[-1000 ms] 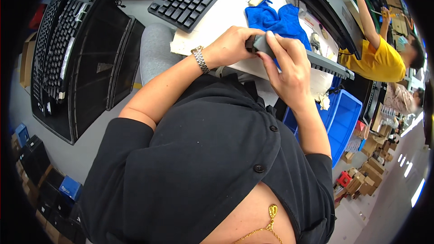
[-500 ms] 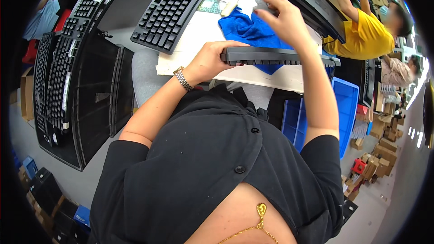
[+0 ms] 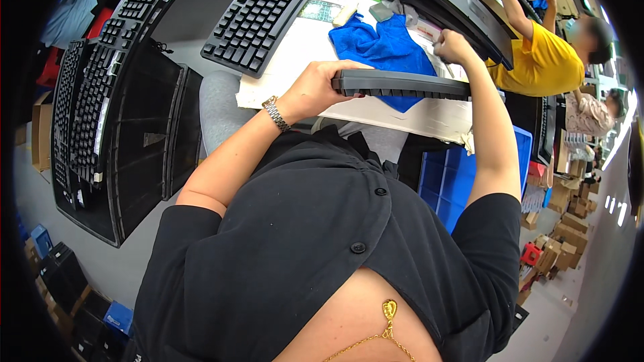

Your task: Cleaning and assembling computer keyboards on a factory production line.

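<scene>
My left hand (image 3: 315, 90) is closed around the left end of a black keyboard (image 3: 402, 81), which is tipped up on its long edge with the keys facing toward me. Past its far side my right hand (image 3: 454, 47) is curled closed, apart from the keyboard; what its fingers hold, if anything, is hidden. My right forearm covers the keyboard's right end. A crumpled blue cloth (image 3: 382, 46) lies on the white worktable (image 3: 293, 46), partly behind the keyboard. A small grey block (image 3: 381, 12) sits at the cloth's far edge.
Another black keyboard (image 3: 268, 16) lies at the table's left. Stacked keyboards (image 3: 463, 0) stand at the far right. More keyboards (image 3: 87, 107) rest on a black crate (image 3: 151, 140) to my left. A blue bin (image 3: 443, 181) is at my right. A co-worker in yellow (image 3: 543, 60) works beyond.
My right hand has moved right and nearer from beside the grey block, its fingers curling closed. The block now lies apart from it. My left hand still holds the keyboard.
</scene>
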A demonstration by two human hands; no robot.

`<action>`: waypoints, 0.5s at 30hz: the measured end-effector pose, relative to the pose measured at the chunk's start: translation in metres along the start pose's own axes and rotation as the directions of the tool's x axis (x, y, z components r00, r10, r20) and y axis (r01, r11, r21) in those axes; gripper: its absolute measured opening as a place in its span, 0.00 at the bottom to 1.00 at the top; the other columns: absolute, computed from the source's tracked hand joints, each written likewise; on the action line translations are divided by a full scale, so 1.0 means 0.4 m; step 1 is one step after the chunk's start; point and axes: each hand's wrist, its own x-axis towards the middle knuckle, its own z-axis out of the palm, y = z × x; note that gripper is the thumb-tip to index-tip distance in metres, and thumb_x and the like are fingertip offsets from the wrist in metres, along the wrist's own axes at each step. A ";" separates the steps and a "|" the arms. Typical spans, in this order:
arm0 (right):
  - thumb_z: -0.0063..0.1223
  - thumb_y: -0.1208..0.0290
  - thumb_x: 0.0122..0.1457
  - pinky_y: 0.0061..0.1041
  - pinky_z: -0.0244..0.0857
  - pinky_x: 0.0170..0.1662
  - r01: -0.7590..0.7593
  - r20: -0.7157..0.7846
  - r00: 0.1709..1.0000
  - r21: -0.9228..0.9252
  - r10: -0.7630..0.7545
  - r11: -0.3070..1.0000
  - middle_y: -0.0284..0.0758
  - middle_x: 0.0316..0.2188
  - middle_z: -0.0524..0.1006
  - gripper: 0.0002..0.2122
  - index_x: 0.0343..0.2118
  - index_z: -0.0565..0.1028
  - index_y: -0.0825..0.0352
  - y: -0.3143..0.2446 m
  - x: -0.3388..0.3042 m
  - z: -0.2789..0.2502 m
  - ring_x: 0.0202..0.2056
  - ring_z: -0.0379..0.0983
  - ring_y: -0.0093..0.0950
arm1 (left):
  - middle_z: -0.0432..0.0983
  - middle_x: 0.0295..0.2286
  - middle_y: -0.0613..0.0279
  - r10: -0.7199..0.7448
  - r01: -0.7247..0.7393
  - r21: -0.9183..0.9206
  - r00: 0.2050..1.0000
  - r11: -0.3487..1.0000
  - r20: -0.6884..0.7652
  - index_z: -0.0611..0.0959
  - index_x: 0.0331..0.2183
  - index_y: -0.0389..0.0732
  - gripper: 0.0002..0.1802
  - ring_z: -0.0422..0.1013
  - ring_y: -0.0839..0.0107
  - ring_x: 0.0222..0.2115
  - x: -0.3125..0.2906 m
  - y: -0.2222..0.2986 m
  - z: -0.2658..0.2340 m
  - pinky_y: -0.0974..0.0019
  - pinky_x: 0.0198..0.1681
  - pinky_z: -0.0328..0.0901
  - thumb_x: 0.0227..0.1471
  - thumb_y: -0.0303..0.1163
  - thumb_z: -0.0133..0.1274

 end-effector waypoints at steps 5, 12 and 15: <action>0.60 0.66 0.58 0.23 0.67 0.40 0.421 -0.369 0.871 0.223 -0.324 0.879 0.39 0.38 0.77 0.16 0.47 0.77 0.68 -0.025 -0.178 -0.033 0.35 0.72 0.28 | 0.83 0.28 0.64 -0.026 0.026 0.000 1.000 1.000 0.005 0.84 0.44 0.44 0.24 0.71 0.78 0.22 0.004 0.009 0.000 0.74 0.30 0.68 0.40 0.20 0.66; 0.57 0.74 0.58 0.28 0.67 0.38 0.641 -0.465 0.685 0.019 -0.561 0.767 0.40 0.38 0.74 0.13 0.46 0.74 0.71 -0.155 -0.402 0.025 0.34 0.72 0.33 | 0.83 0.28 0.63 -0.033 0.034 0.014 0.999 0.999 -0.019 0.84 0.44 0.43 0.24 0.71 0.77 0.22 -0.001 -0.010 -0.005 0.73 0.30 0.68 0.40 0.22 0.67; 0.56 0.76 0.59 0.23 0.66 0.37 0.530 -0.531 0.746 0.107 -0.402 0.841 0.38 0.38 0.74 0.12 0.45 0.74 0.70 -0.126 -0.416 0.066 0.34 0.71 0.30 | 0.82 0.28 0.62 -0.018 0.018 -0.012 1.000 1.000 -0.005 0.84 0.44 0.43 0.24 0.71 0.76 0.22 0.007 0.000 -0.005 0.73 0.30 0.68 0.40 0.22 0.67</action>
